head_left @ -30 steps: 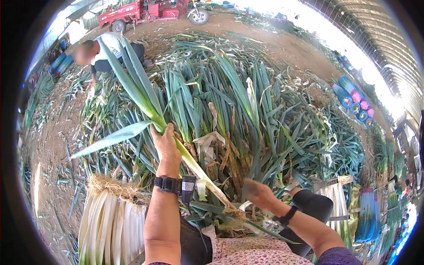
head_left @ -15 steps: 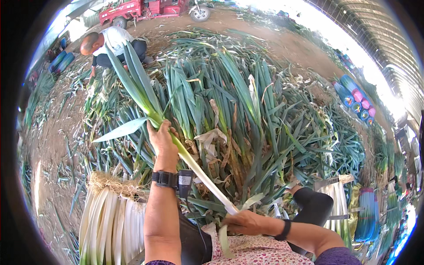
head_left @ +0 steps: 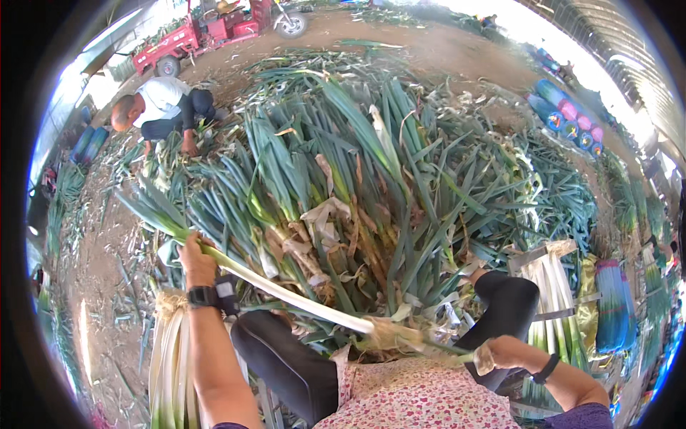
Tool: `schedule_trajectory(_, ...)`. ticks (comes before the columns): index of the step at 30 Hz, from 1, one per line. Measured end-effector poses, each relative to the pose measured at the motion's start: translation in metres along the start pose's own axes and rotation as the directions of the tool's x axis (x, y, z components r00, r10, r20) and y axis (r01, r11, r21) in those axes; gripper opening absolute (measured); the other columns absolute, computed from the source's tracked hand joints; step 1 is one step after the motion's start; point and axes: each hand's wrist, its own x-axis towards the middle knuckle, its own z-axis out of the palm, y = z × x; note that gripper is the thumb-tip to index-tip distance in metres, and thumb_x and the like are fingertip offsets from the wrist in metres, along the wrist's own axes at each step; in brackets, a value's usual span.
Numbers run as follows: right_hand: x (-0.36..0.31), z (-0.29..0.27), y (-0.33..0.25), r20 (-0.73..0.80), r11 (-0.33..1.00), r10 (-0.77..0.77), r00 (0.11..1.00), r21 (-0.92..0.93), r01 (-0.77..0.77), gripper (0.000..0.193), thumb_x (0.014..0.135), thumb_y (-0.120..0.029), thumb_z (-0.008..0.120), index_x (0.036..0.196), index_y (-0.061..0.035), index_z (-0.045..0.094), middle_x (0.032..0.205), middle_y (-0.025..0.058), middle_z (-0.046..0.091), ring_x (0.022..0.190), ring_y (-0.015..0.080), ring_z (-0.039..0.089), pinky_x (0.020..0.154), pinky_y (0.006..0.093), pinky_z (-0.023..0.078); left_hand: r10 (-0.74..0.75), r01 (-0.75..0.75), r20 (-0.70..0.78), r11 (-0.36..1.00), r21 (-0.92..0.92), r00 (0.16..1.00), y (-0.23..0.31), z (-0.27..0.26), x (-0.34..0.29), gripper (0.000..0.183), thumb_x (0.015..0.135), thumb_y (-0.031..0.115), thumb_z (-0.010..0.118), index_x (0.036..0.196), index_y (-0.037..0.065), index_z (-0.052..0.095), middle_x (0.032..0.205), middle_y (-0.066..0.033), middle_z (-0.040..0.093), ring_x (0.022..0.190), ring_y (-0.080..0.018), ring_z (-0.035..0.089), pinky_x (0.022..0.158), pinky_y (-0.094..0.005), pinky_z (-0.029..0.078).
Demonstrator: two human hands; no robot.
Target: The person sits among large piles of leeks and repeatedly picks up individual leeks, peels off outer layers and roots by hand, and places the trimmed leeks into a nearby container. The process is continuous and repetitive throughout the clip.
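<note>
My left hand [head_left: 196, 262] is closed round a long leek [head_left: 289, 297] where its white stalk turns green. The leek slants across my lap, leaves to the far left and the pale root end near my apron. A blurred, peeled outer leaf [head_left: 436, 346] trails from that root end toward the right. My right hand [head_left: 506, 353] pinches the far end of this leaf, out beside my right knee. Ahead of my knees lies a large heap of untrimmed leeks [head_left: 300, 161], their roots and dry leaves showing at the near side.
Cleaned leeks [head_left: 171, 357] stand bundled at my left, and more white leeks [head_left: 547, 286] rest in a metal rack on the right. Blue-wrapped bundles [head_left: 611, 304] lie beyond it. Another person [head_left: 161, 107] crouches at the far left, before a red cargo tricycle [head_left: 207, 36].
My left hand has moved left and tilted the leek flatter. My right hand has pulled away rightward from the root end, drawing the outer leaf with it. The view has shifted.
</note>
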Motion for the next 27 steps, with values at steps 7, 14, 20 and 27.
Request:
schedule_trajectory(7,0.094,-0.057,-0.107,-0.420,0.731,-0.631,0.652,-0.040,0.681,0.040,0.080,-0.010,0.056,0.121,-0.0081,0.057,0.124,0.0169,0.056,0.119,0.0345,0.051,0.101,0.0390,0.040,0.233,-0.263,0.137,0.925,0.273,0.963,0.062,-0.002,-0.044,0.004,0.086,-0.002,0.052,0.086,0.001,0.050,0.074,-0.0058,0.052,0.061,-0.0141,0.052,0.057,-0.0262,0.046)
schedule_trajectory(14,0.167,-0.008,-0.185,-0.102,0.317,-0.827,0.553,0.728,0.608,0.028,0.091,-0.017,0.055,0.109,0.0029,0.060,0.097,0.0059,0.061,0.094,0.0134,0.054,0.079,0.0323,0.046,0.202,-0.209,0.070,0.973,0.102,0.977,0.100,-0.022,-0.056,0.009,0.090,0.008,0.055,0.086,0.003,0.049,0.071,-0.0056,0.049,0.053,-0.0153,0.048,0.048,-0.0272,0.046)
schedule_trajectory(20,0.113,-0.014,-0.168,-0.087,0.605,-0.554,0.828,0.641,0.472,0.031,0.094,-0.027,0.056,0.108,0.0003,0.065,0.082,0.0020,0.061,0.074,0.0082,0.054,0.064,0.0245,0.044,0.377,-0.375,0.067,0.856,0.357,0.924,0.148,-0.124,-0.071,0.004,0.092,0.002,0.045,0.091,0.000,0.049,0.076,-0.0031,0.051,0.067,-0.0120,0.051,0.060,-0.0251,0.046)
schedule_trajectory(27,0.141,-0.014,-0.069,-0.312,0.678,-0.189,0.931,0.644,0.353,0.031,0.093,-0.026,0.058,0.080,0.0021,0.062,0.063,-0.0014,0.054,0.057,0.0078,0.051,0.051,0.0258,0.040,0.733,-0.202,0.298,-0.220,0.954,0.611,0.266,-0.201,-0.197,0.020,0.075,-0.002,0.059,0.092,0.002,0.049,0.077,-0.0065,0.055,0.072,-0.0170,0.056,0.066,-0.0286,0.049)
